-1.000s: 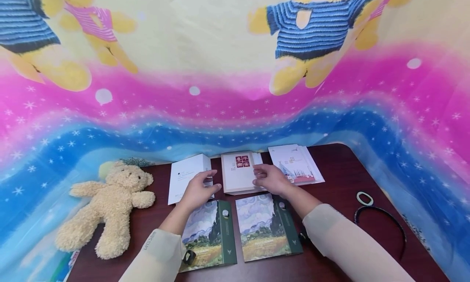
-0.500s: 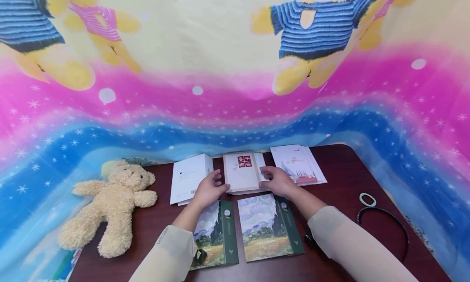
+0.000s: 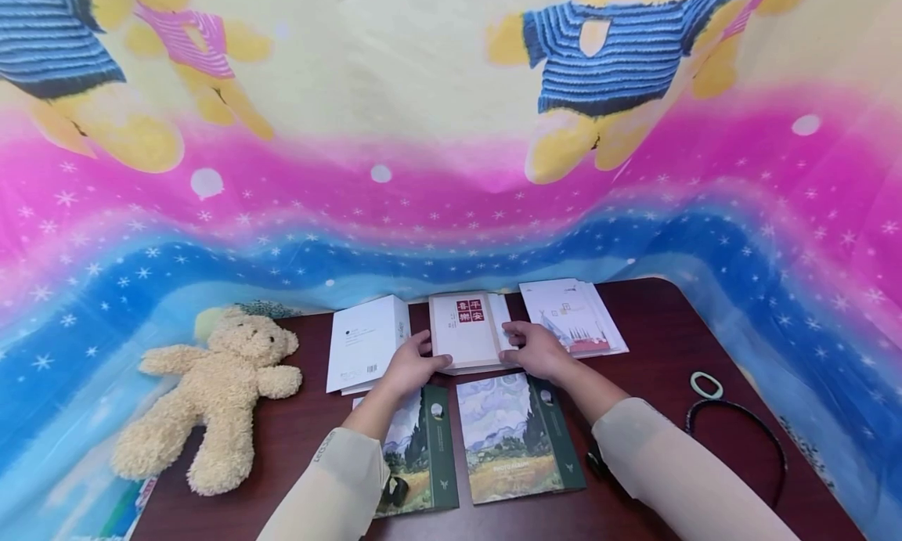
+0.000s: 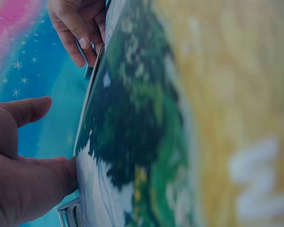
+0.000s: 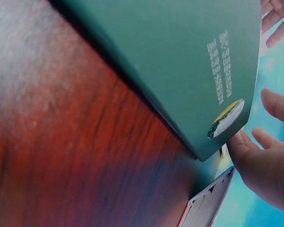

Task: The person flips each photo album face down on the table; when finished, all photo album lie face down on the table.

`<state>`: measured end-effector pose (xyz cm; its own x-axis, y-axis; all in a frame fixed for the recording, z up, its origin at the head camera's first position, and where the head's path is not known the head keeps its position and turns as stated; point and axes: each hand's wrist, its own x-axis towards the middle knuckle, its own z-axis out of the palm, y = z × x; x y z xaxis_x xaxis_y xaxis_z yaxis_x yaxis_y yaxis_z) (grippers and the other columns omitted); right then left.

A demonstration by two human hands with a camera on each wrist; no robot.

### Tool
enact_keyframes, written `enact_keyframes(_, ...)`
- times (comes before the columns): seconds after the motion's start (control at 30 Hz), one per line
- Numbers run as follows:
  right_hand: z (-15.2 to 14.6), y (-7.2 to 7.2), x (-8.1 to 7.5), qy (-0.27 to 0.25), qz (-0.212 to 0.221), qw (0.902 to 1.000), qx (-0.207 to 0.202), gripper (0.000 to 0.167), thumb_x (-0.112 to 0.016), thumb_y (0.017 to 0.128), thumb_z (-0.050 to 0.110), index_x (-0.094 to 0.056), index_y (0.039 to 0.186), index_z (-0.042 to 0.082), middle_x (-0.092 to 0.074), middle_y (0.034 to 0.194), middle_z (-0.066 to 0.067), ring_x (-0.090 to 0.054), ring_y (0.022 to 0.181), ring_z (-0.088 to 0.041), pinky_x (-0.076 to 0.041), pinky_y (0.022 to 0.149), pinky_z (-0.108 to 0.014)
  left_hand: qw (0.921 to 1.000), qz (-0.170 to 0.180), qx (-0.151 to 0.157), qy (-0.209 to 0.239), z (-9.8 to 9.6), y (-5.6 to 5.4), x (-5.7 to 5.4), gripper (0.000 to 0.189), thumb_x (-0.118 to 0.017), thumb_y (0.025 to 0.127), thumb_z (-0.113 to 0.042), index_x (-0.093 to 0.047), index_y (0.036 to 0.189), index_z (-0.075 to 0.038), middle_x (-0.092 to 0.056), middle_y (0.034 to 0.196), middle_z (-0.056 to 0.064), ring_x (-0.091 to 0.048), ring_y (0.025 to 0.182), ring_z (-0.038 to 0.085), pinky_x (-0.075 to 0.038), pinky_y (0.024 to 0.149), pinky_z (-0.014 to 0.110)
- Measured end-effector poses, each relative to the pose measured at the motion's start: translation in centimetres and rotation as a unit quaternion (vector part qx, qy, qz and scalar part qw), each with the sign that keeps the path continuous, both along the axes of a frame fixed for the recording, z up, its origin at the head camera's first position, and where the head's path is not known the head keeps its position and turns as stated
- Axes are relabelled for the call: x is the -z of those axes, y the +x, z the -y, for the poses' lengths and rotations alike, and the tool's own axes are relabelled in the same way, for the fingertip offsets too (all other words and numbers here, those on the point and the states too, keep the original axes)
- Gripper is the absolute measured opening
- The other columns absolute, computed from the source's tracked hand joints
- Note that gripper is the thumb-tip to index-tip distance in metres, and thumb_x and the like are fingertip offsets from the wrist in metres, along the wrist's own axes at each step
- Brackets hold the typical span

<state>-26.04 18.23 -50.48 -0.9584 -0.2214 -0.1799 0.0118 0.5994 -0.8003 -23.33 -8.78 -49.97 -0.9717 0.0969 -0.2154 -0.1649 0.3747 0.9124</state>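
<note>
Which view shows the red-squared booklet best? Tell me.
The head view: the booklet lies cover up, red squares visible, between the left hand and right hand. Neither wrist view shows that cover; page edges there cannot be matched to it.

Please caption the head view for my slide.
Left hand and right hand flank the middle pale book; teddy bear lies left.

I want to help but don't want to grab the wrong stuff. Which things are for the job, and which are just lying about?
Probably for the job:
middle book, between the left hand and right hand
white book on its left
picture-covered book on its right
front left album
front right album

Probably just lying about:
teddy bear
pale green ring
dark curved band
</note>
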Motion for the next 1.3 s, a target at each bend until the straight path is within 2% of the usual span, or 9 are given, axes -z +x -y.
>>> enact_keyframes(0.13, 0.0, -0.1, 0.2, 0.002, 0.002, 1.0000, 0.002, 0.062, -0.078, 0.093, 0.018, -0.054, 0.149, 0.006, -0.065, 0.135, -0.018, -0.059, 0.127, -0.036, -0.052, 0.102, -0.050, 0.9997, 0.010, 0.003, 0.022, -0.3, 0.1, 0.0, 0.083, -0.076, 0.092, -0.020, -0.033, 0.159, 0.005, -0.053, 0.146, 0.027, -0.055, 0.131, 0.040, -0.050, 0.105, 0.050)
enact_keyframes(0.37, 0.0, -0.2, 0.4, 0.003, 0.001, 1.0000, 0.003, 0.062, -0.078, 0.093, 0.017, -0.054, 0.149, 0.004, -0.065, 0.135, -0.018, -0.060, 0.128, -0.035, -0.051, 0.104, -0.051, 0.9994, 0.016, -0.003, 0.029, -0.2, 0.1, 0.0, 0.083, -0.076, 0.092, -0.019, -0.032, 0.159, 0.004, -0.051, 0.148, 0.027, -0.053, 0.133, 0.040, -0.049, 0.106, 0.051)
enact_keyframes(0.57, 0.1, -0.3, 0.5, 0.005, 0.000, 1.0000, 0.005, 0.062, -0.078, 0.093, 0.016, -0.055, 0.149, 0.004, -0.066, 0.134, -0.017, -0.060, 0.127, -0.035, -0.051, 0.103, -0.050, 0.9994, 0.011, -0.002, 0.032, -0.4, -0.1, 0.0, 0.082, -0.075, 0.093, -0.018, -0.031, 0.159, 0.004, -0.052, 0.148, 0.025, -0.055, 0.132, 0.038, -0.049, 0.106, 0.050)
enact_keyframes(1.03, 0.3, -0.5, 0.7, 0.009, 0.016, 0.9998, 0.001, 0.063, -0.080, 0.091, 0.019, -0.055, 0.148, 0.005, -0.067, 0.133, -0.014, -0.060, 0.126, -0.033, -0.050, 0.104, -0.050, 0.9975, 0.010, -0.012, 0.068, 0.0, -0.1, -0.2, 0.081, -0.075, 0.093, -0.016, -0.032, 0.160, 0.002, -0.051, 0.150, 0.024, -0.053, 0.135, 0.038, -0.047, 0.109, 0.050)
enact_keyframes(1.3, 0.5, -0.7, 0.6, -0.003, 0.032, 0.9995, -0.003, 0.065, -0.080, 0.092, 0.020, -0.054, 0.150, 0.007, -0.065, 0.136, -0.013, -0.060, 0.128, -0.032, -0.051, 0.103, -0.049, 0.9944, 0.006, -0.028, 0.102, 0.1, 0.0, -1.0, 0.074, -0.074, 0.092, -0.014, -0.040, 0.155, 0.004, -0.052, 0.149, 0.023, -0.052, 0.136, 0.037, -0.045, 0.112, 0.048)
